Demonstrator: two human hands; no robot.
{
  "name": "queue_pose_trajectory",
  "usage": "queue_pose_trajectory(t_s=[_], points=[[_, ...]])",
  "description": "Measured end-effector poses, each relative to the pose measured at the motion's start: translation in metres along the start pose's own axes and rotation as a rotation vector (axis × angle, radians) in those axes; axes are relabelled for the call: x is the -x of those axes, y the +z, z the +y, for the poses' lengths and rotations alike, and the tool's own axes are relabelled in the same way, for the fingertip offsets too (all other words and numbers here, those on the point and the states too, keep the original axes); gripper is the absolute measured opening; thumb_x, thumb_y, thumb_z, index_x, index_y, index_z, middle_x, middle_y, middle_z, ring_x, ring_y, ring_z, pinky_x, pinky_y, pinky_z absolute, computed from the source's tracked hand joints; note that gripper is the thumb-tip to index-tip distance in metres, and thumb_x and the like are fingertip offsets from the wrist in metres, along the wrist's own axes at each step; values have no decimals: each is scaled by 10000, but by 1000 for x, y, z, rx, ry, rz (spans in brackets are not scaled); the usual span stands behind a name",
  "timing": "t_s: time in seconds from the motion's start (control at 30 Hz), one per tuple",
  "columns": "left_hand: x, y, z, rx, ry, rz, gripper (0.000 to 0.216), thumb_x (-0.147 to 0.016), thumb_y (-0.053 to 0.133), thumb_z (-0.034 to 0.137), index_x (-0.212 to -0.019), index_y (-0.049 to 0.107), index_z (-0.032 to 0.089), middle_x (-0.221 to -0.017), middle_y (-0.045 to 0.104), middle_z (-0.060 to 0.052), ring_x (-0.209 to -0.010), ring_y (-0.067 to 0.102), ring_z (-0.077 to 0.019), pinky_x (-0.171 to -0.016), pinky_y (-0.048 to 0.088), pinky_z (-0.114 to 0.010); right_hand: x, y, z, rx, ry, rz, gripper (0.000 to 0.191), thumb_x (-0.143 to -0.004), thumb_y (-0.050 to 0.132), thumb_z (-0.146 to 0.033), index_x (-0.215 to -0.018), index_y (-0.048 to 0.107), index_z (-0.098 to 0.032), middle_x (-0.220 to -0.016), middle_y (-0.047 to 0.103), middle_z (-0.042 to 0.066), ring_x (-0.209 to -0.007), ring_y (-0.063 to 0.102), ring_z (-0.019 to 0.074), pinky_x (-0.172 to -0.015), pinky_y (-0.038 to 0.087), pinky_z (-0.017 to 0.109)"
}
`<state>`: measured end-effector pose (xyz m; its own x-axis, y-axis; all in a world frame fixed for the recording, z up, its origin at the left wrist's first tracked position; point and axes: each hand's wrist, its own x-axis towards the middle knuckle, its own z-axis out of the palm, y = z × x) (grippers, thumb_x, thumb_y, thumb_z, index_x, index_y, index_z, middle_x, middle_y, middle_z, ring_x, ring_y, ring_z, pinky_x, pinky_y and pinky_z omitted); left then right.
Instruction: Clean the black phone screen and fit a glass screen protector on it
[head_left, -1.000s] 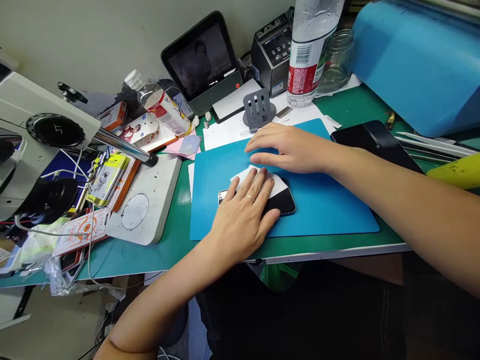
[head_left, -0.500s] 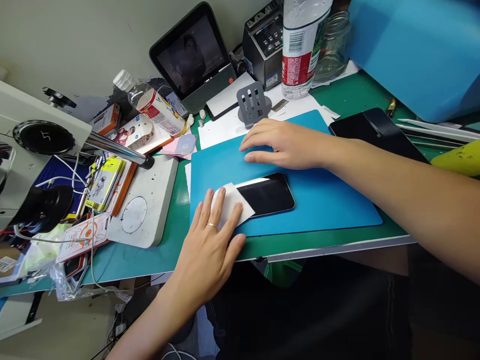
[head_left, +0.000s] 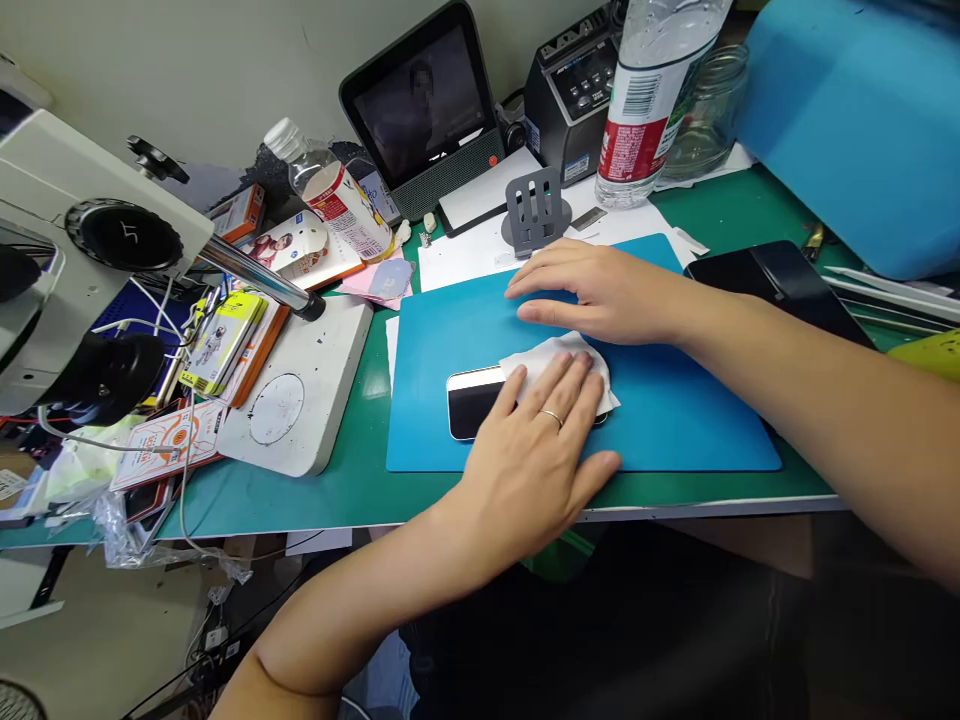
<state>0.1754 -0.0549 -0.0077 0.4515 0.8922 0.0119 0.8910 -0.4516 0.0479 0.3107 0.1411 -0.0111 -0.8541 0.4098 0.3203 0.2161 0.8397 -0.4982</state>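
My left hand (head_left: 536, 455), a ring on one finger, lies flat with outstretched fingers on a white wipe (head_left: 596, 362), pressing it against the phone (head_left: 474, 402). The phone rests on a blue mat (head_left: 427, 330); its left end shows, while the wipe and fingers hide most of the rest. Just beyond the phone, my right hand (head_left: 592, 290) is held loosely over the mat, fingers extended and thumb apart, with nothing in it.
A grey phone stand (head_left: 536, 212) is behind the right hand. Further back are a screen device (head_left: 424, 110) and a large water bottle (head_left: 649, 110). A microscope (head_left: 120, 235) and a white pad (head_left: 337, 350) occupy the left. A dark device (head_left: 780, 285) lies near the right forearm.
My left hand has slid the wipe from the phone's left end to its right end, uncovering the left end. My right hand keeps nearly the same place. The view has shifted slightly.
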Motion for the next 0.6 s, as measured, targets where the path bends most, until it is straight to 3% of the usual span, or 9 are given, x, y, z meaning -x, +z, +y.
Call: queue_pose_trajectory(t_s=[0.13,0.37,0.6], points=[[17,5,-1,13,-17,32,675,-1145,289,503,-1643,361,54,-1753,302,-154,-1639,307,-310,-1302,383,-497,1,-1,-1,8,29,-15,538,-1038,465,-566,-1267,771,-188,-1357,754,139,-1333,609,366,-1151,423,579],[75,-4,-25,-5,-155,12,605,-1146,333,422,-1656,310,98,-1742,329,-169,-1630,321,-324,-1263,440,-536,0,0,-4,1,3,-26,561,-1040,471,-564,-1261,770,-143,-1324,759,153,-1297,618,349,-1135,445,548],[82,1,-50,29,-266,39,617,-1140,368,427,-1679,274,141,-1739,343,-183,-1630,317,-326,-1287,402,-573,0,0,-4,5,-4,-30,559,-1044,473,-561,-1261,767,-138,-1320,759,157,-1282,624,346,-1122,456,552]])
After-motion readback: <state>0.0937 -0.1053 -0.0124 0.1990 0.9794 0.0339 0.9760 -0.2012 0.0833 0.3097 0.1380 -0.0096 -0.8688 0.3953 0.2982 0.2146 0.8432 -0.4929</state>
